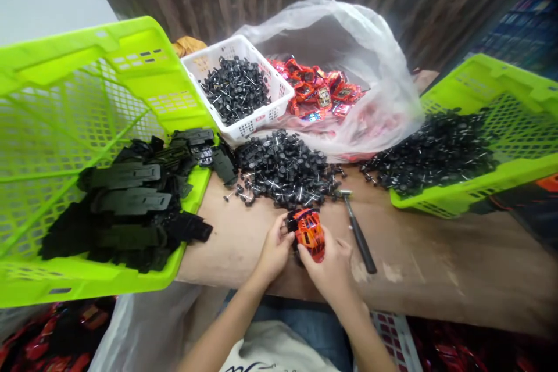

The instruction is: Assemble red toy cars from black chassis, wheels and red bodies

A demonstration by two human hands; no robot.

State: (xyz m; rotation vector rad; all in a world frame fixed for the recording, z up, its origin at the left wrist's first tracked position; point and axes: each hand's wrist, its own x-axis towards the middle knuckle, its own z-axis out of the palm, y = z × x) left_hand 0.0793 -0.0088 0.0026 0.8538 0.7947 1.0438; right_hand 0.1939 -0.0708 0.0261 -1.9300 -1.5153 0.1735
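Note:
My left hand point(274, 250) and my right hand point(332, 267) both grip a small red toy car body point(310, 234) near the front edge of the brown table point(436, 261). The left fingers pinch its black end; the right hand cups it from below. Just beyond lies a loose pile of black wheel-and-axle parts point(283, 168). A small hammer point(357, 229) lies on the table right of my right hand.
A tilted lime crate point(56, 99) at left holds black flat chassis pieces point(131, 203). A white basket point(239, 87) has more wheels. A clear plastic bag point(349, 70) holds red car bodies. Another lime crate point(488, 122) at right spills wheels.

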